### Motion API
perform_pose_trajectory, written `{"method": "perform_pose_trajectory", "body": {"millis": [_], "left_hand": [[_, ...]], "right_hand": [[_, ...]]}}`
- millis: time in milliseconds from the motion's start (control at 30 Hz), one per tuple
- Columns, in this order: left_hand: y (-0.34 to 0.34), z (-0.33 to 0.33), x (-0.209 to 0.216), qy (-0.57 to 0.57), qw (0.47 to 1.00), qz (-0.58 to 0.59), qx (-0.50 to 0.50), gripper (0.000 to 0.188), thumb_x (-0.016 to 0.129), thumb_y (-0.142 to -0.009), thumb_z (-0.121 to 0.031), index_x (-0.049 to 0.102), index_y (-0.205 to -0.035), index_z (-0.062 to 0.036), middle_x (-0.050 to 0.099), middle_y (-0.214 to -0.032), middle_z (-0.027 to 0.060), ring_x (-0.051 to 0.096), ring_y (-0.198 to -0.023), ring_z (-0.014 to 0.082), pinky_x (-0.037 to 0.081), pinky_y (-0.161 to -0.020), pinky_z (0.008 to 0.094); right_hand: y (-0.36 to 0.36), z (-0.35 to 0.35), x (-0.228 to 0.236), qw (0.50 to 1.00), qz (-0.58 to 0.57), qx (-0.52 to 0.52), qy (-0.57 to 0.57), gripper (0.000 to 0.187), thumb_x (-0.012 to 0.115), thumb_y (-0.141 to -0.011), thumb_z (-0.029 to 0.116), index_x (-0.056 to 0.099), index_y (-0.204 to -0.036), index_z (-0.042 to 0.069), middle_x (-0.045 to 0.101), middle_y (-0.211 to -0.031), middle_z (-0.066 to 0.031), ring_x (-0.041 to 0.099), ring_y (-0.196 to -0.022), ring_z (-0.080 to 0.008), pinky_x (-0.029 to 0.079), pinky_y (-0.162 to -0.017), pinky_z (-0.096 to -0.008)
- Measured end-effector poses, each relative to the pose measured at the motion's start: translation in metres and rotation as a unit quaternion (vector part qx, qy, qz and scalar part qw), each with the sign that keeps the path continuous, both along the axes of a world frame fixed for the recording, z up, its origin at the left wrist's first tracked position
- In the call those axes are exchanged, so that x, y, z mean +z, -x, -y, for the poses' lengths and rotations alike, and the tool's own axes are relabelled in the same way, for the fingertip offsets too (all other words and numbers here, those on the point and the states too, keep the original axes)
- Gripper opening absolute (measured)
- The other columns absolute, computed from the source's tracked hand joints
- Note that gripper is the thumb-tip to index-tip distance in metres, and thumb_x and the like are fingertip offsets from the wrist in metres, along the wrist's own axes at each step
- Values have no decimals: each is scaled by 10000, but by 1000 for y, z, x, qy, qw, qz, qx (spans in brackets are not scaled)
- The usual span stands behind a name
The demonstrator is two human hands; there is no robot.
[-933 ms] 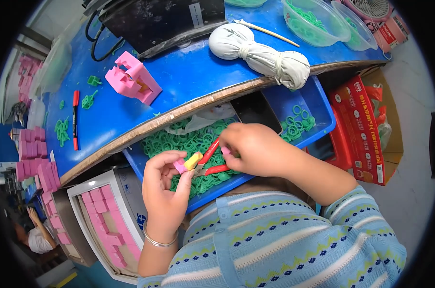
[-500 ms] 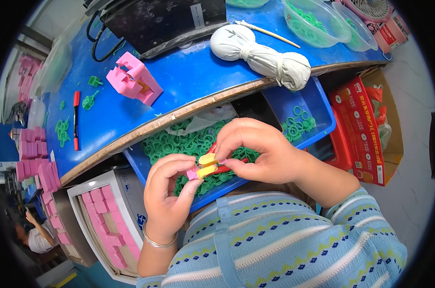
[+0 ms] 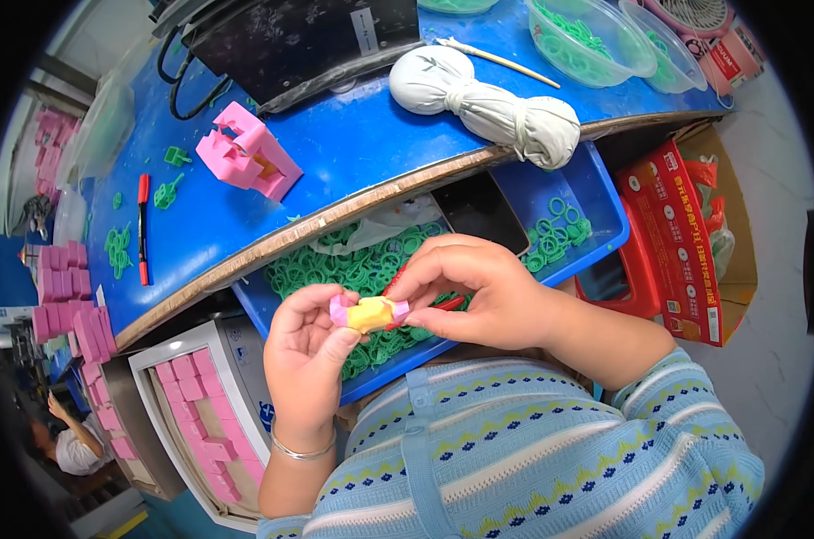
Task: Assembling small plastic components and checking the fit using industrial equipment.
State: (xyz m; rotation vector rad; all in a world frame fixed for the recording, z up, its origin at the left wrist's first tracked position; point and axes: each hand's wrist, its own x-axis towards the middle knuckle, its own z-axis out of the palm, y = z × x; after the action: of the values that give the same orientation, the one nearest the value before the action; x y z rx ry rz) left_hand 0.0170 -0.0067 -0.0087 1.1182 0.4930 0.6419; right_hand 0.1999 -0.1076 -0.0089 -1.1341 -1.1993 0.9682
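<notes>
My left hand (image 3: 306,359) and my right hand (image 3: 483,292) meet over a blue tray (image 3: 605,211) on my lap. Between their fingertips they pinch a small pink and yellow piece (image 3: 369,313). My right hand also grips a red-handled tool (image 3: 443,303), whose handle shows under its fingers. Many green rings (image 3: 353,269) fill the tray below both hands. A black phone (image 3: 479,211) lies in the tray just beyond my right hand.
A curved blue table (image 3: 362,144) holds a pink foam block (image 3: 245,153), a white tied cloth bundle (image 3: 488,99), a red pen (image 3: 143,229), clear bowls of green rings (image 3: 591,40) and a black device (image 3: 290,45). A white bin of pink pieces (image 3: 200,422) stands at my left. Red cartons (image 3: 676,234) stand right.
My hands have closed together and risen slightly. The pink and yellow piece, earlier held apart beside the red tool, is now pinched between both hands' fingertips.
</notes>
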Motion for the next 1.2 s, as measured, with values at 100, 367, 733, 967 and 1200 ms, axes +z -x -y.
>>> {"method": "perform_pose_trajectory", "body": {"millis": [100, 367, 733, 967, 1200], "left_hand": [[1, -1, -2, 33, 999, -8, -7, 376, 636, -818, -17, 489, -1161, 31, 587, -1023, 116, 588, -925, 173, 502, -744, 273], [4, -7, 0, 88, 994, 13, -57, 371, 632, -819, -24, 500, -1157, 55, 594, -990, 123, 598, -846, 167, 504, -700, 264], [-2, 1, -1, 78, 997, -10, -20, 369, 634, -833, -90, 481, -1148, 25, 607, -941, 126, 606, -754, 178, 509, -673, 288], [5, -8, -6, 180, 982, 43, -29, 335, 603, -854, -67, 473, -1145, 34, 597, -1007, 150, 621, -861, 209, 536, -732, 314], [1, -6, -6, 173, 983, 58, -28, 350, 593, -878, -119, 470, -1162, 43, 611, -1002, 155, 631, -898, 230, 551, -763, 345]], "right_hand": [[5, -1, -6, 994, -110, 8, 14, 214, 618, -796, -73, 594, -1007, -55, 573, -1008, -140, 634, -908, -198, 535, -821, -281], [8, -2, -5, 965, -260, 17, 36, 164, 610, -827, -41, 576, -988, -42, 627, -930, -95, 627, -843, -133, 533, -762, -252], [8, -4, -7, 953, -286, 32, 92, 192, 573, -824, -79, 547, -1009, -33, 586, -980, -97, 603, -909, -143, 516, -809, -269], [3, -2, -2, 951, 223, -144, -160, 299, 674, -637, -70, 599, -893, 65, 554, -949, -104, 567, -875, -237, 468, -741, -323], [6, -9, -10, 892, 332, -69, -299, 221, 698, -704, 10, 597, -899, -12, 583, -1013, -165, 603, -791, -285, 511, -652, -364]]}}
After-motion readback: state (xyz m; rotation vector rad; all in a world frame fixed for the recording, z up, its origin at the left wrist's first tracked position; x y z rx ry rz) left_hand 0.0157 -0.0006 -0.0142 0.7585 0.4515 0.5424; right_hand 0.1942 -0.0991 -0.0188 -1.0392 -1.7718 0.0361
